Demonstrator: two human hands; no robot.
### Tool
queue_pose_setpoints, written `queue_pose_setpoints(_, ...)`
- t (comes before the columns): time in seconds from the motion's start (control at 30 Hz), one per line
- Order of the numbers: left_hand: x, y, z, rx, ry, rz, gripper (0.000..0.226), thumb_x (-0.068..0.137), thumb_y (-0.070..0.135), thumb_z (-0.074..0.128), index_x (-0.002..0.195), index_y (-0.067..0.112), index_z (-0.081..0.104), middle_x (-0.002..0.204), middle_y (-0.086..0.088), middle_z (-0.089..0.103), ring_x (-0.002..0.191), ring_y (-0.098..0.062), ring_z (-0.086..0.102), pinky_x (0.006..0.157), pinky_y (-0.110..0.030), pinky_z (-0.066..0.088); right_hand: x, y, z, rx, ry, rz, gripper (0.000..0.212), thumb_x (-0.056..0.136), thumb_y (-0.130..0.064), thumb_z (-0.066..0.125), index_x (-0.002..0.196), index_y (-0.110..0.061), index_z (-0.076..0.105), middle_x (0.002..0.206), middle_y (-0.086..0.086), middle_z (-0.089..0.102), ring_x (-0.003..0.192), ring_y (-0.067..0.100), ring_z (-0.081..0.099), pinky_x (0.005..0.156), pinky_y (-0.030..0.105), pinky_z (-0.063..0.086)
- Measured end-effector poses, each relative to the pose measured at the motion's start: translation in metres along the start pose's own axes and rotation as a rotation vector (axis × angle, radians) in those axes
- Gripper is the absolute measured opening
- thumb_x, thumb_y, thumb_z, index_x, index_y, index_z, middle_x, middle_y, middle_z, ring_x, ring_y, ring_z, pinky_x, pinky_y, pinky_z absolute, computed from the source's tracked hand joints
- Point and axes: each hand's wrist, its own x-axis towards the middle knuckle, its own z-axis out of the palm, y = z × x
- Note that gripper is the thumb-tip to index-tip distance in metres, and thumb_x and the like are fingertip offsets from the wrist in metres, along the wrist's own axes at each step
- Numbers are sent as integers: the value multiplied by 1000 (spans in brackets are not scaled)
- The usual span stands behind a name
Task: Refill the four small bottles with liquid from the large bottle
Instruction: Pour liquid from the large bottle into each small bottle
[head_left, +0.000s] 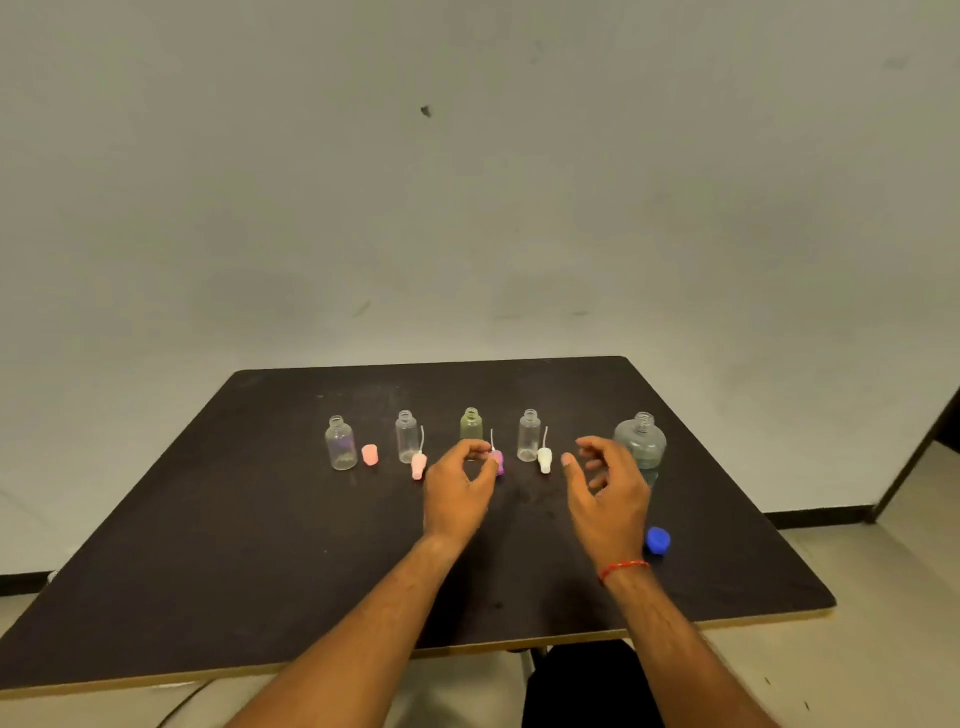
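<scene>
Several small clear bottles stand uncapped in a row on the dark table (260, 545): one at the far left (341, 444), a second (407, 436), a greenish third (471, 423), and a fourth (529, 435). Beside them lie a pink cap (369, 454), a pale pink spray top (418, 464), a purple spray top (497, 461) and a white spray top (544, 459). The large bottle (641, 441) stands open at the right, its blue cap (657, 540) nearer the front. My left hand (457, 491) pinches the purple spray top. My right hand (605, 488) hovers with fingers loosely curled, just in front of the large bottle, holding nothing.
A bare wall rises behind the table. The table's front edge runs across the bottom of the view, with floor to the right and a dark door frame (919, 441) at the far right.
</scene>
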Motion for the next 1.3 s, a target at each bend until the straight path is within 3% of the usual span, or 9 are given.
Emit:
queue_pose_setpoints(0.17, 11, 4, 38, 21, -45, -110, 42, 87, 39, 73, 126, 25, 64, 121, 7, 69, 85, -35, 73, 76, -49, 62, 9, 19, -36, -49, 189, 82, 37, 78, -13, 79, 107, -14, 56, 106, 2, 54, 90, 16, 53, 73, 12, 47)
queue_pose_setpoints(0.27, 27, 5, 57, 41, -71, -212, 56, 92, 31, 71, 143, 17, 53, 140, 0, 58, 98, -38, 71, 51, -20, 55, 13, 35, -47, -103, 187, 156, 55, 74, -18, 83, 117, -18, 48, 112, -2, 48, 100, 18, 50, 77, 23, 48)
queue_pose_setpoints(0.37, 42, 5, 69, 56, -84, -256, 63, 94, 29, 70, 150, 15, 44, 148, -4, 51, 73, -26, 71, 42, -11, 44, 17, 50, -51, -118, 121, 257, 68, 72, -23, 85, 125, -21, 43, 123, 1, 46, 113, 17, 48, 87, 32, 50)
queue_pose_setpoints(0.5, 56, 6, 81, 99, -123, -284, 68, 95, 31, 70, 154, 14, 38, 154, -4, 46, 49, -13, 63, 39, -12, 42, 23, 68, -47, -128, -40, 306, 80, 68, -28, 88, 131, -26, 39, 131, -2, 45, 118, 13, 46, 93, 25, 44)
queue_pose_setpoints(0.63, 64, 8, 91, 122, -133, -273, 64, 93, 28, 72, 149, 13, 44, 147, -4, 53, 43, -12, 62, 39, -15, 43, 30, 78, -41, -103, -98, 301, 86, 65, -29, 90, 132, -31, 36, 133, -3, 48, 121, 17, 50, 100, 34, 49)
queue_pose_setpoints(0.77, 66, 8, 95, 120, -141, -246, 38, 94, 24, 72, 129, 15, 60, 118, 1, 65, 44, -12, 62, 41, -15, 45, 37, 77, -37, -90, -107, 287, 83, 68, -27, 89, 133, -28, 38, 131, -2, 53, 117, 21, 56, 98, 41, 52)
queue_pose_setpoints(0.93, 68, 8, 94, 116, -129, -212, 20, 95, 24, 71, 112, 14, 65, 102, 2, 67, 51, -13, 63, 41, -12, 43, 41, 80, -37, -104, -100, 275, 77, 67, -31, 89, 129, -29, 43, 123, -6, 58, 111, 18, 58, 97, 37, 53)
queue_pose_setpoints(1.1, 68, 16, 88, 88, -102, -138, 23, 95, 27, 71, 114, 16, 66, 95, 7, 64, 72, -19, 68, 44, -13, 47, 44, 80, -37, -126, -105, 245, 75, 65, -35, 89, 128, -30, 47, 124, -6, 60, 111, 14, 58, 97, 34, 52)
queue_pose_setpoints(1.3, 64, 26, 78, 100, -105, 1, 36, 91, 33, 75, 124, 26, 65, 94, 21, 62, 86, -12, 70, 73, -40, 64, 63, 61, -35, -182, -158, 128, 73, 66, -38, 87, 128, -32, 48, 121, -9, 61, 105, 8, 56, 89, 21, 47)
